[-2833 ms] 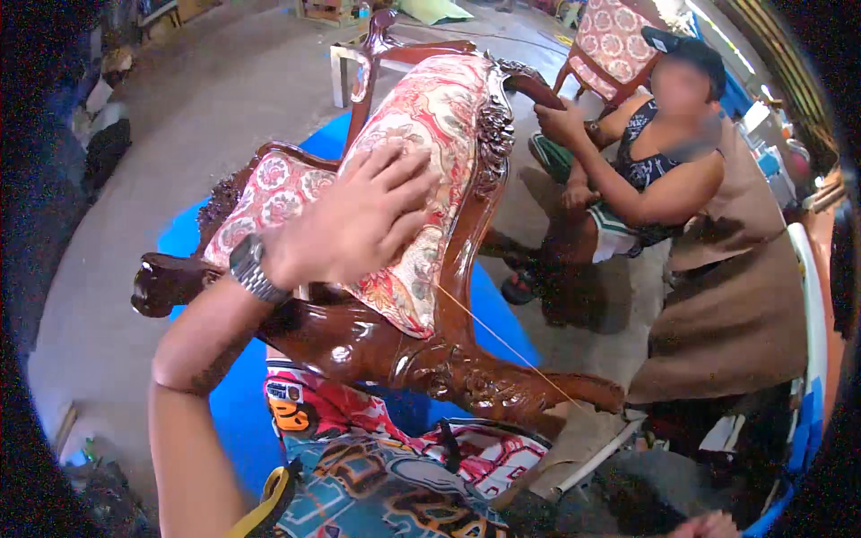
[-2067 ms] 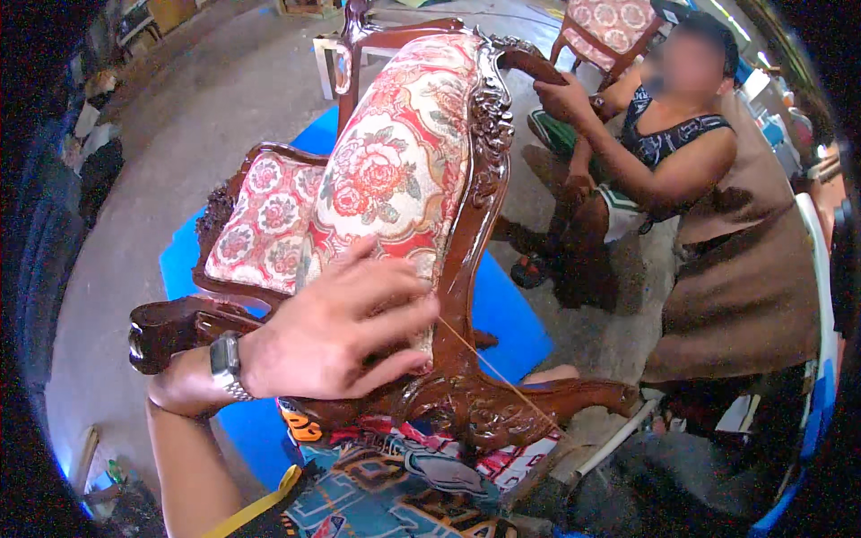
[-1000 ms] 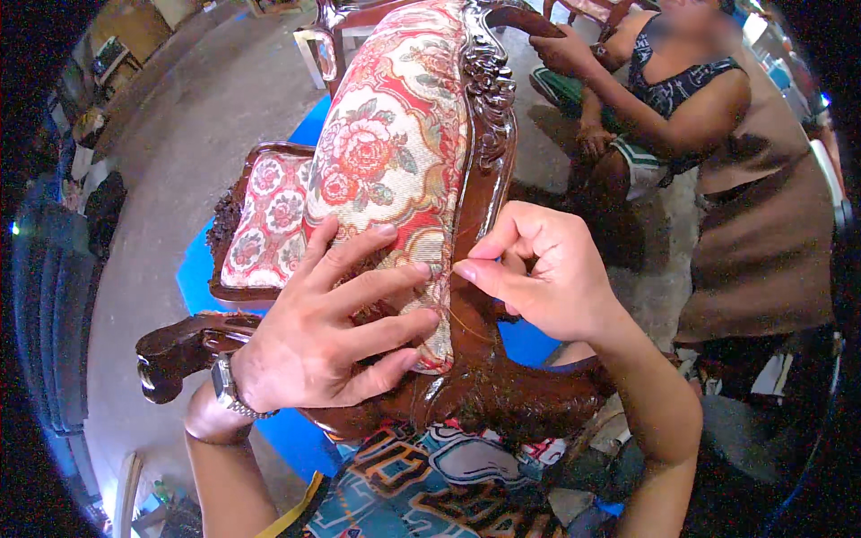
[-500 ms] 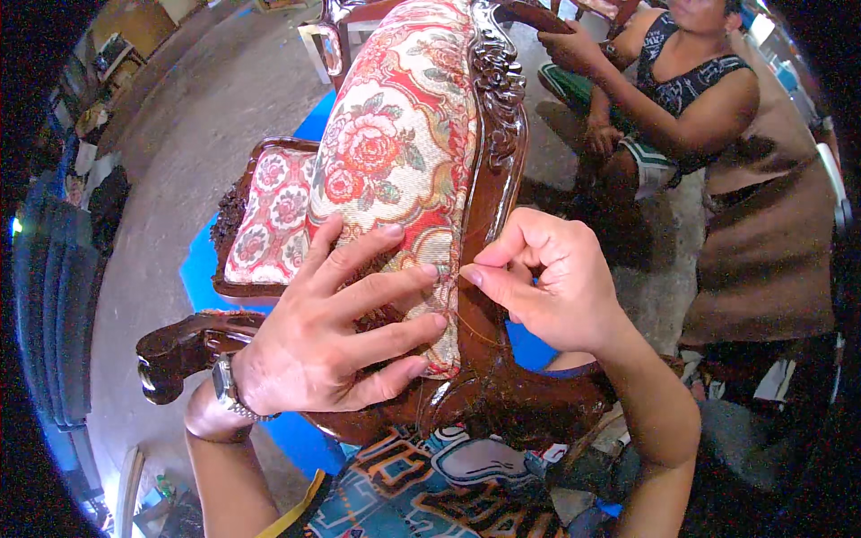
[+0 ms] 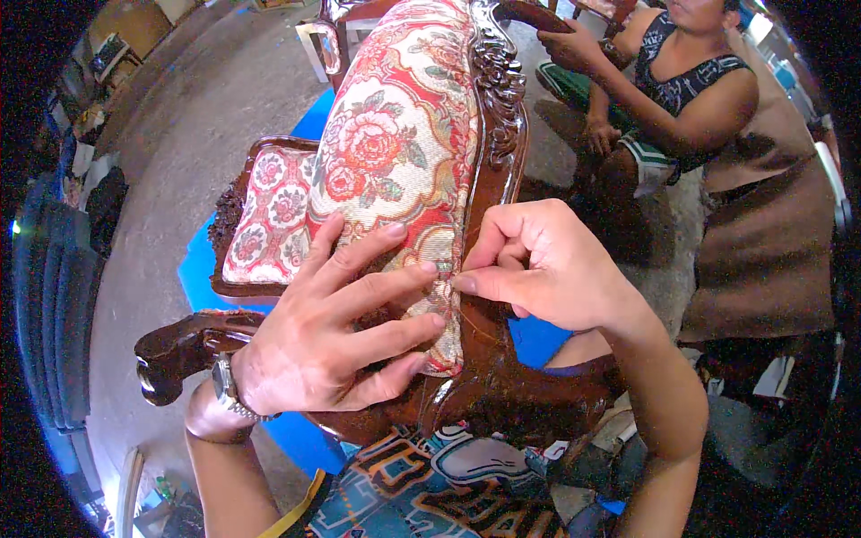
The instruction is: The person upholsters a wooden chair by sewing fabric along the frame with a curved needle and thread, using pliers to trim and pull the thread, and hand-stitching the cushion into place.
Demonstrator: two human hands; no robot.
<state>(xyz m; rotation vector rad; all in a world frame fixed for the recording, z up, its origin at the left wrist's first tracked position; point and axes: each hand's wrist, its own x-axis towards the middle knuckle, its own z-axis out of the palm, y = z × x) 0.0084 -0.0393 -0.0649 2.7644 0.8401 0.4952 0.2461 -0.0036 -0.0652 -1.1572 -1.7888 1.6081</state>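
Observation:
A carved, dark varnished wooden chair (image 5: 498, 193) has its back padded with floral fabric (image 5: 369, 134) in red, cream and green. My left hand (image 5: 332, 323), wearing a metal watch (image 5: 226, 387), lies open on the lower part of this padding, fingers spread toward its right edge. Just right of those fingertips, my right hand (image 5: 547, 264) pinches thumb and forefinger together at the fabric's seam. Whatever the pinch holds is too small to make out. A thin thread-like line (image 5: 489, 343) curves over the wood below it.
The chair's floral seat (image 5: 269, 215) and curled armrest (image 5: 166, 359) lie to the left. Blue sheeting (image 5: 193, 260) is underneath. At the upper right another person (image 5: 691, 99) sits with a hand on the dark frame. Brown material (image 5: 762, 260) hangs at the right.
My right hand has shifted slightly left, bringing its pinched fingertips against the fabric edge. My left hand keeps its place on the padding.

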